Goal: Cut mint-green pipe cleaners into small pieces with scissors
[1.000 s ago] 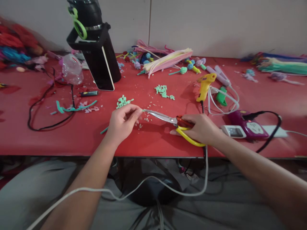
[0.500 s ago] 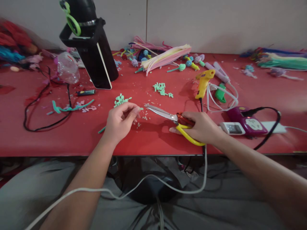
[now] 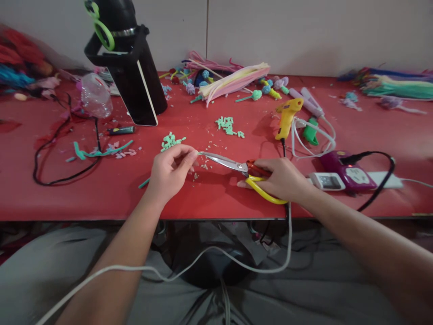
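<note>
Thumb and fingertips of my left hand [image 3: 173, 172] pinch a short light-green pipe cleaner piece [image 3: 199, 153], mostly hidden by the fingers. My right hand [image 3: 284, 180] is wrapped round the red and yellow handles of a pair of scissors [image 3: 225, 161]. The blade tips point left and meet the piece's free end at the left fingertips; the blades look nearly closed. Behind my left hand lies a pile of cut green pieces [image 3: 170, 141]. A second pile of green pieces [image 3: 230, 125] lies farther back. Left of the wrist, a teal strip [image 3: 144, 183] pokes out.
A yellow glue gun [image 3: 288, 118] lies at right, near a purple socket adapter [image 3: 350, 174] with a black cable. A black bottle [image 3: 149, 76] with a phone [image 3: 130, 92] leaning on it stands back left. Bundled pipe cleaners [image 3: 235, 82] lie at the back. A white cable [image 3: 152, 270] crosses my lap.
My right hand has moved the scissors slightly left, bringing the blade tips to the green piece. The blades have closed a little. My left hand has stayed almost still.
</note>
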Action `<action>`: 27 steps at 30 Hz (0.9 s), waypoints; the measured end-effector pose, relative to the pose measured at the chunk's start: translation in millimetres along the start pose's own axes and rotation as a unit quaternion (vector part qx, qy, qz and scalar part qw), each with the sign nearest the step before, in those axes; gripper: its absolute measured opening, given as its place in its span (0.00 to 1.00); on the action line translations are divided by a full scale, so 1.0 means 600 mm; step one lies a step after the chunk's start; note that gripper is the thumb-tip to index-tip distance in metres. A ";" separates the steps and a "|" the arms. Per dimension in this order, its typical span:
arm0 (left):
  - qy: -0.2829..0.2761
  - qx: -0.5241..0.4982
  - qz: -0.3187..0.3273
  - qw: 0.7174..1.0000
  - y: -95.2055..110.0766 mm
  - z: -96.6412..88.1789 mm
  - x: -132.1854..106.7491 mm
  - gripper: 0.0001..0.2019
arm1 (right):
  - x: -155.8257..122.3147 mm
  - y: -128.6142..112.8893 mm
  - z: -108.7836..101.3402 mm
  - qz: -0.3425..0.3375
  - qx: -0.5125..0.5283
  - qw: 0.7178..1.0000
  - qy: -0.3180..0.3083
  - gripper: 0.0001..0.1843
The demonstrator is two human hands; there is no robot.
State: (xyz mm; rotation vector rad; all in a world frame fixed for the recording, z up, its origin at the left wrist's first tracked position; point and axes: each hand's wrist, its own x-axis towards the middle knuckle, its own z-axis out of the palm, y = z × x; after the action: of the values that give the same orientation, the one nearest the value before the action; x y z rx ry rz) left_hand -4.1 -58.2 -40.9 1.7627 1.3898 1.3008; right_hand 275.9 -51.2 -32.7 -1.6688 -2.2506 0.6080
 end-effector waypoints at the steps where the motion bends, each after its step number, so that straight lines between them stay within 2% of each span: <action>1: 0.000 -0.001 -0.001 1.000 0.000 0.000 0.000 0.08 | 0.000 0.000 0.000 -0.001 0.000 1.000 0.003 0.40; 15: -0.020 -0.014 0.002 1.000 0.004 -0.002 0.000 0.11 | -0.007 0.001 0.000 -0.006 0.007 1.000 0.008 0.41; 27: -0.020 -0.015 -0.005 1.000 0.008 -0.003 -0.001 0.09 | -0.005 0.001 0.004 -0.010 0.000 1.000 0.018 0.41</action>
State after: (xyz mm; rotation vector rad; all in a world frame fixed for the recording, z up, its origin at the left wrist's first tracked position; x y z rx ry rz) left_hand -3.6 -60.4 -36.5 1.7507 1.3489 1.2688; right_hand 276.4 -54.0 -35.2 -1.6416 -2.2402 0.5688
